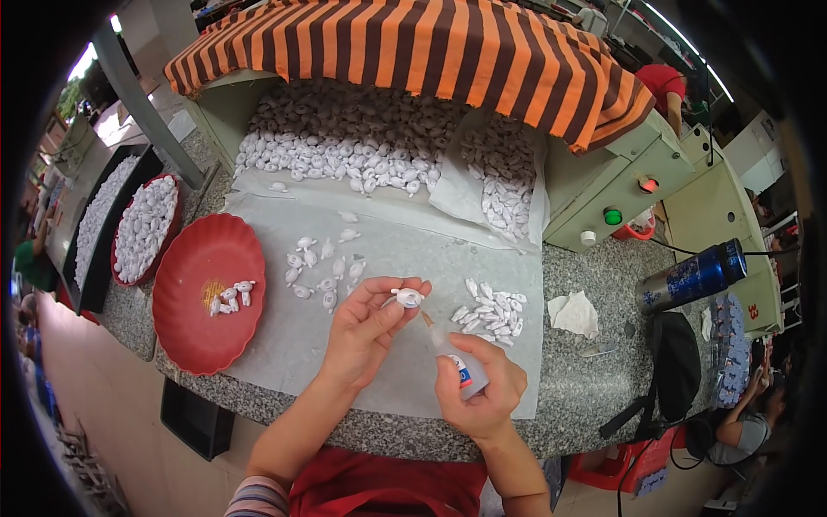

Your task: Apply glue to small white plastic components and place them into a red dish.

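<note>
Between the thumb and fingers of my left hand [366,332] is a small white rounded plastic piece [407,298]. My right hand [484,383] grips a glue bottle [469,372] with a translucent body, a blue and red label and a thin brownish nozzle. The nozzle tip points up at the white piece, close beside it; whether they touch I cannot tell. Loose white rounded pieces [328,284] lie on the pale sheet [405,237] beyond my left hand. A cluster of slimmer white pieces [491,310] lies just past my right hand.
A red scalloped bowl [207,336] with several white pieces stands left, near a full red bowl [146,228] and a black tray [103,215]. A box under a striped cloth [413,52] holds heaped pieces at the back. Right are crumpled tissue [574,314] and a blue flask [689,277].
</note>
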